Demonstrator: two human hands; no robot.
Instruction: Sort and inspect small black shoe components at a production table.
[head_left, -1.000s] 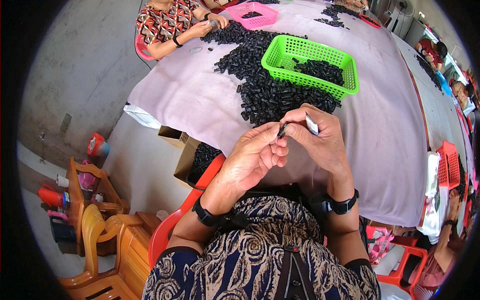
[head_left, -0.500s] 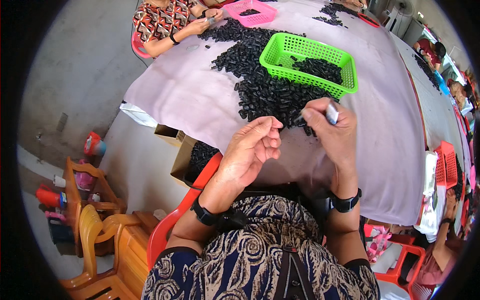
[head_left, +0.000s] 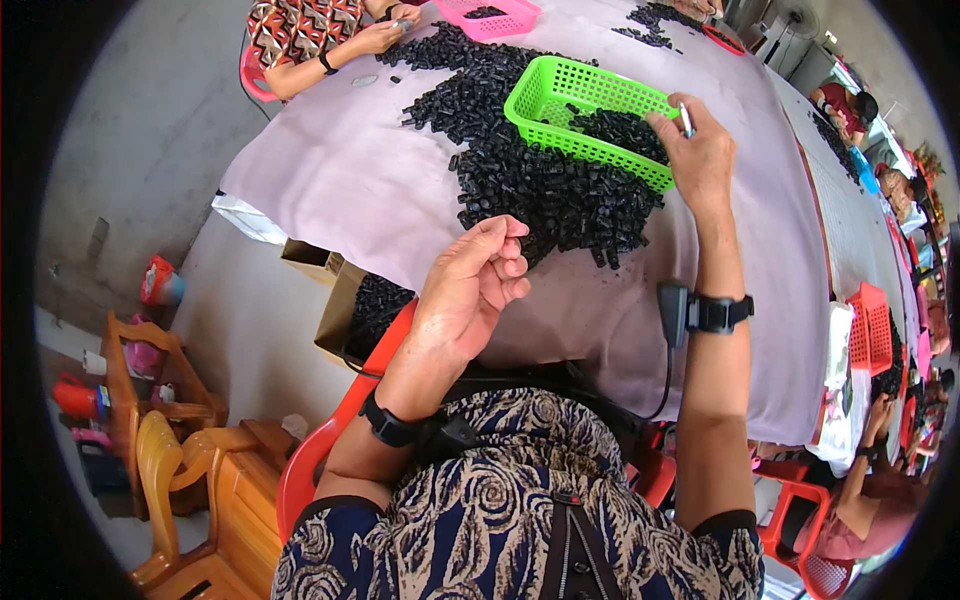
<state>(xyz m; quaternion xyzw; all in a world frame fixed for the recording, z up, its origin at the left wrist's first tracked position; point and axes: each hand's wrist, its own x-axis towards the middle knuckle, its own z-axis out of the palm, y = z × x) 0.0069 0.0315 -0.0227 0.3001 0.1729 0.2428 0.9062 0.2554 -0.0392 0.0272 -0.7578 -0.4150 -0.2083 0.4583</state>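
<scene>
My right hand (head_left: 703, 160) reaches over the right end of a green perforated basket (head_left: 590, 150). Pinched in it is a small silver-white tool (head_left: 686, 120); its exact kind does not show. Inside the basket lie small black pieces (head_left: 620, 130). A large heap of similar short black pieces (head_left: 560, 200) spreads over the table in front of the basket and off to its left. My left hand (head_left: 465, 290) hovers at the near side of that heap, palm turned up and fingertips pressed together. Whatever those fingers may hold is hidden.
A pink basket (head_left: 508, 24) stands at the far end, beside another person's hands (head_left: 385, 35). Below the table's left edge, a cardboard box (head_left: 338, 312) holds more black pieces. Wooden chairs (head_left: 165, 480) are at the lower left, a red basket (head_left: 868, 330) at right.
My right hand has moved forward and right, from near my left hand to the green basket, still gripping the tool. My left hand keeps its pinched pose.
</scene>
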